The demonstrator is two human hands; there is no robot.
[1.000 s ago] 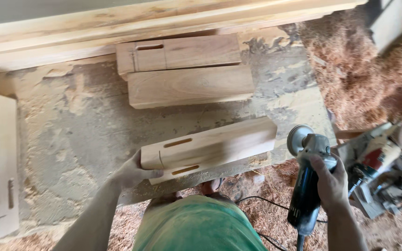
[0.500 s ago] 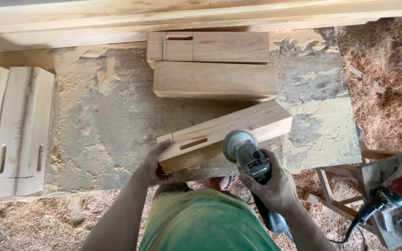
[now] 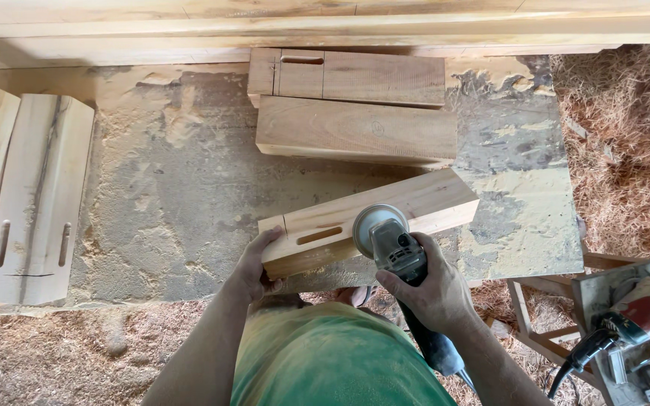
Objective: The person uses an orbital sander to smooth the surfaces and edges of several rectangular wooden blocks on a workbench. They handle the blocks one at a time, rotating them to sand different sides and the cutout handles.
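Observation:
A pale wooden block [image 3: 415, 204] with a slot cut in its side lies slanted on the dusty slab [image 3: 189, 218]. My left hand [image 3: 253, 265] grips the block's near left end. My right hand [image 3: 430, 289] holds a grey angle grinder [image 3: 393, 248], whose round sanding disc rests against the block's near face, just right of the slot. The grinder's dark handle runs back past my wrist.
Two more wooden blocks [image 3: 355, 128] lie side by side at the far edge, below long planks [image 3: 325, 22]. Slotted curved boards [image 3: 35, 195] rest at the left. A second power tool [image 3: 641, 316] sits on a wooden stand at the right. Sawdust and shavings [image 3: 618, 143] cover the ground.
My right hand has brought the grinder from the right onto the block's near face. The view has shifted, and the block stays held by my left hand.

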